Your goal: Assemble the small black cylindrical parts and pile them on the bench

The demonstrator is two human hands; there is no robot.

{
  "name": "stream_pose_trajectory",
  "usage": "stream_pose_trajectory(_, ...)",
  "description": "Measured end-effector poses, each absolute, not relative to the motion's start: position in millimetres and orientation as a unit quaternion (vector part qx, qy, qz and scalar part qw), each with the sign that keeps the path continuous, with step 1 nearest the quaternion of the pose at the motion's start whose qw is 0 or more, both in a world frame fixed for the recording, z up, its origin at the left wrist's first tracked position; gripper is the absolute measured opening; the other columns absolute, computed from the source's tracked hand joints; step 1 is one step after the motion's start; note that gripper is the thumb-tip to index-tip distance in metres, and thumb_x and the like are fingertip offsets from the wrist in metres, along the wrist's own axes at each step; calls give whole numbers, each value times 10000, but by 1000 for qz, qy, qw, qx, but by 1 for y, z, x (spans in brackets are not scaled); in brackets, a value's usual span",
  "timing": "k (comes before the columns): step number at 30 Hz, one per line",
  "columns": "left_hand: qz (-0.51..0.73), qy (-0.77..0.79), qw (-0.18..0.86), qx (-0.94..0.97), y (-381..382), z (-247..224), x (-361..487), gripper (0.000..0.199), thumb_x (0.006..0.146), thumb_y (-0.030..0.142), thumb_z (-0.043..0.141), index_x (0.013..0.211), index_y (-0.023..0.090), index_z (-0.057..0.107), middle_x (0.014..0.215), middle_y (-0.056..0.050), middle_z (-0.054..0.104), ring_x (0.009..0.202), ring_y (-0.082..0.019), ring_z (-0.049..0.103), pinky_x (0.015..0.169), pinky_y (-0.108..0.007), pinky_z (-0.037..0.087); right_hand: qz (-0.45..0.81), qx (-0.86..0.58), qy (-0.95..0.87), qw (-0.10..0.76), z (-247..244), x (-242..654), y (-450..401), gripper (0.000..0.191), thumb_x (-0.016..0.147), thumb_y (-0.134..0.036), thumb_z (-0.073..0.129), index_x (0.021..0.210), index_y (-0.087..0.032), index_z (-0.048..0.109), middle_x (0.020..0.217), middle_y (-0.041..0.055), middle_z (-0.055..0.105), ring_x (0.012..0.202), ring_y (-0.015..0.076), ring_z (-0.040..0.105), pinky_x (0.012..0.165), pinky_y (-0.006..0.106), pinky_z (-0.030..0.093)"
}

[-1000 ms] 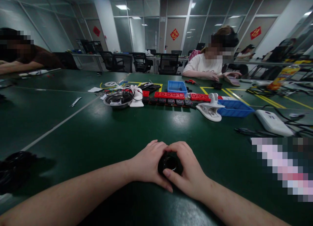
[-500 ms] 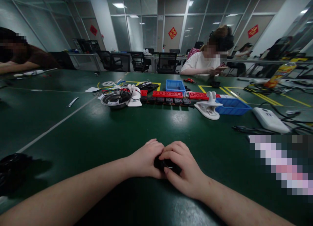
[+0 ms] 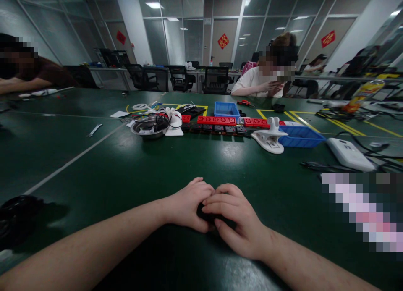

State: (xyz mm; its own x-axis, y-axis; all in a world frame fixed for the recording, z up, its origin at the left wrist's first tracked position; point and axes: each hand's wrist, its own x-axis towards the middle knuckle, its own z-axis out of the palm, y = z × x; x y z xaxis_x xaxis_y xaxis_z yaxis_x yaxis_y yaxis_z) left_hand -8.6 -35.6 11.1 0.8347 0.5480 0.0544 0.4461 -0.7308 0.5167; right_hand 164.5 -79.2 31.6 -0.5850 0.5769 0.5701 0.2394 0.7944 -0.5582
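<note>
Between my two hands, low over the green table (image 3: 176, 165), is a small rounded black object (image 3: 206, 213). Fingers cover most of it, so its kind does not show. My left hand (image 3: 190, 203) is closed around its left side. From the right, my right hand (image 3: 237, 219) curls over the top, its thumb underneath at the near side and its fingertips close to the left hand's fingers. Both forearms reach in from the lower corners.
Ahead lie a metal bowl with cables (image 3: 149, 129), red and black socket strips (image 3: 217, 125), white clips (image 3: 269, 137), and blue bins (image 3: 302, 136). A white box (image 3: 349, 154) with cords is at right, a black object (image 3: 19, 217) at left. Other people sit across the table.
My right hand's fingers have shifted over the black object and now cover more of its top; its thumb has moved slightly right. My left hand stays nearly in place.
</note>
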Motion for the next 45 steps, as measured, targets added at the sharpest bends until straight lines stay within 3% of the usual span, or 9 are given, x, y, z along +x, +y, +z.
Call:
stream_pose_trajectory(4, 83, 278, 234, 928, -38, 10, -8, 697, 587, 447, 687, 1184, 188, 436, 1191, -92, 485, 1116, -277, 430, 1066, -494, 124, 231, -255, -857, 384, 29, 164, -79, 397, 745, -275, 539, 1127, -176, 492, 1082, 81, 578, 1002, 232, 499, 901, 425, 367)
stream_pose_trajectory(9, 92, 327, 246, 908, -43, 13, -3, 612, 607, 452, 681, 1100, 172, 453, 1079, -85, 524, 1045, -265, 473, 1060, -524, 130, 212, -338, -831, 388, 24, 163, -80, 337, 747, -382, 574, 1005, -175, 511, 952, 80, 563, 891, 236, 502, 804, 418, 409)
stream_pose_trajectory(16, 112, 341, 257, 897, -41, 14, -1, 362, 583, 315, 698, 851, 176, 498, 852, -9, 533, 870, -205, 522, 1042, -480, 210, 191, -387, -829, 355, 21, 163, -78, 157, 732, -248, 586, 864, -170, 553, 855, 58, 533, 824, 210, 479, 741, 378, 399)
stream_pose_trajectory(24, 111, 305, 278, 904, -36, 12, -5, 282, 611, 287, 691, 825, 190, 534, 849, 18, 549, 878, -185, 531, 1049, -454, 172, 207, -281, -858, 376, 27, 163, -79, 206, 659, -76, 449, 772, -186, 581, 819, 23, 610, 820, 179, 502, 793, 368, 375)
stream_pose_trajectory(29, 111, 291, 302, 901, -34, 11, -7, 390, 620, 326, 712, 941, 200, 529, 926, 6, 567, 960, -199, 524, 1062, -466, 125, 202, -250, -871, 373, 29, 163, -81, 197, 628, -60, 415, 621, -199, 554, 737, -16, 643, 861, 183, 511, 882, 409, 323)
stream_pose_trajectory(33, 110, 288, 280, 909, -36, 12, -7, 454, 640, 378, 693, 1020, 212, 511, 940, -2, 570, 948, -203, 528, 1059, -471, 143, 192, -242, -878, 367, 32, 165, -84, 253, 626, -65, 418, 728, -220, 590, 810, -27, 666, 924, 187, 517, 968, 436, 251)
stream_pose_trajectory(38, 112, 302, 239, 916, -41, 11, -5, 520, 609, 460, 688, 1031, 211, 513, 1087, -46, 539, 1030, -244, 489, 1056, -481, 165, 177, -277, -860, 390, 29, 164, -85, 348, 675, -144, 486, 1017, -184, 533, 1008, 53, 602, 966, 208, 511, 965, 442, 281)
stream_pose_trajectory(45, 128, 355, 247, 893, -47, 9, 1, 554, 574, 454, 695, 1002, 181, 474, 1038, -64, 551, 1003, -254, 506, 1047, -494, 195, 165, -388, -818, 392, 21, 162, -81, 236, 733, -300, 550, 923, -166, 511, 907, 77, 545, 853, 222, 492, 766, 393, 413)
